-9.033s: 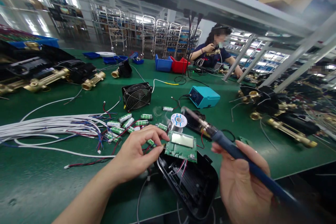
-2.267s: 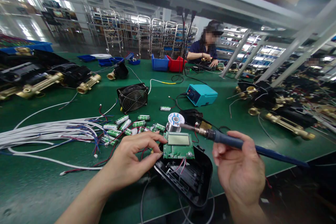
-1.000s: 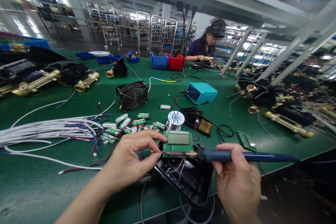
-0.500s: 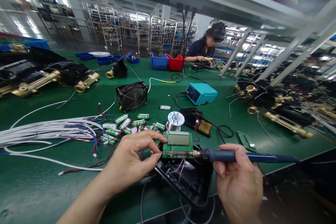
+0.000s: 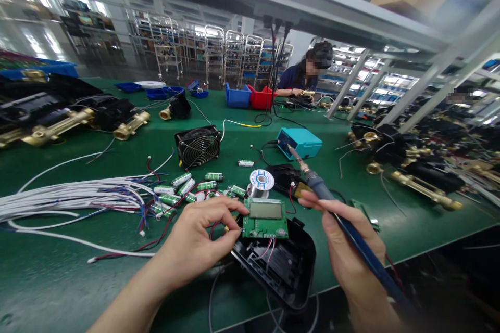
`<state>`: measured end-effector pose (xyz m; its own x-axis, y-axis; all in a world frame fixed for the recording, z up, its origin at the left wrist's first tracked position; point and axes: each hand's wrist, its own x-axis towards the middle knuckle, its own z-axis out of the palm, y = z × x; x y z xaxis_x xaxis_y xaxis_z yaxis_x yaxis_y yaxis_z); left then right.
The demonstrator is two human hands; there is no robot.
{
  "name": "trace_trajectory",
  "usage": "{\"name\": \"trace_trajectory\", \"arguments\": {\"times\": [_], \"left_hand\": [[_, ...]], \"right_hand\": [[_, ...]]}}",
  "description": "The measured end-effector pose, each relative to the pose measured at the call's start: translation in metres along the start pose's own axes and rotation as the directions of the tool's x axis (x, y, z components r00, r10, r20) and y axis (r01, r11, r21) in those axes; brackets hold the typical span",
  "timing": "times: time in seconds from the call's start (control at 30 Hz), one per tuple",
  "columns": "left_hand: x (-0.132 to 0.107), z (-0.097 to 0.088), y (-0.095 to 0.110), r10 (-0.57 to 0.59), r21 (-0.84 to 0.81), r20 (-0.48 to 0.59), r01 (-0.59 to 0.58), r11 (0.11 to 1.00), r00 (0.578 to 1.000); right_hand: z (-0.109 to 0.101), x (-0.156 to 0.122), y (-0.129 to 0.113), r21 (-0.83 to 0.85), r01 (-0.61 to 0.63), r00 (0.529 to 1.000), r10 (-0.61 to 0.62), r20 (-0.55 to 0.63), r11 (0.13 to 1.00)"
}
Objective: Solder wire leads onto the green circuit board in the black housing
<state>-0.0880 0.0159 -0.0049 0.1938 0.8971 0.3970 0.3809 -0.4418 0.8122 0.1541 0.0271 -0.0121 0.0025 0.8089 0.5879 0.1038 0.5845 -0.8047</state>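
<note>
Over the open black plastic housing [image 5: 291,270] lies a green circuit board [image 5: 269,226] with a grey display, thin red and white wires running down from its lower edge. My left hand [image 5: 203,231] grips the board's left edge between thumb and fingers; any wire pinched there is too small to make out. A blue-handled soldering iron [image 5: 344,223] is in my right hand [image 5: 347,244], its metal tip raised up and left, apart from the board. Just behind the board stands a solder spool [image 5: 261,182]. The black iron stand [image 5: 287,177] is partly hidden behind the iron.
Green-white batteries [image 5: 182,179] and a bundle of white cables [image 5: 86,195] lie left. Behind are a black fan [image 5: 198,146] and a teal soldering station [image 5: 300,141]. Black units with brass fittings [image 5: 425,187] fill the right side. A co-worker [image 5: 299,75] sits across the table.
My right hand has lifted the soldering iron off the board's lower left and swung its tip up and away. My left hand has stayed at the board's left edge.
</note>
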Motion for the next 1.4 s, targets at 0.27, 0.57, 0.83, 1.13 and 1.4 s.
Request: {"name": "trace_trajectory", "arguments": {"times": [0.27, 0.57, 0.83, 1.13, 1.4], "left_hand": [[0.0, 0.0, -0.002, 0.021, 0.014, 0.0, -0.021, 1.0, 1.0], [-0.002, 0.001, -0.004, 0.017, 0.023, 0.003, -0.017, 1.0, 1.0], [0.001, -0.003, -0.007, -0.019, -0.09, 0.014, 0.02, 0.996, 1.0], [0.023, 0.001, -0.008, -0.084, -0.367, -0.02, 0.071, 0.927, 0.996], [0.053, 0.016, -0.011, -0.054, -0.184, -0.035, 0.047, 0.982, 0.998]], "right_hand": [[-0.003, 0.009, 0.002, -0.213, -0.016, 0.945, 0.085, 0.316, 0.977], [0.002, 0.019, 0.002, -0.253, -0.026, 0.891, 0.137, 0.432, 0.967], [0.0, 0.015, 0.004, -0.216, -0.031, 0.907, 0.119, 0.405, 0.976], [-0.012, 0.0, -0.018, -0.373, 0.238, 0.934, -0.107, 0.34, 0.897], [-0.024, -0.018, -0.005, -0.449, 0.199, 0.95, -0.06, 0.305, 0.871]]}}
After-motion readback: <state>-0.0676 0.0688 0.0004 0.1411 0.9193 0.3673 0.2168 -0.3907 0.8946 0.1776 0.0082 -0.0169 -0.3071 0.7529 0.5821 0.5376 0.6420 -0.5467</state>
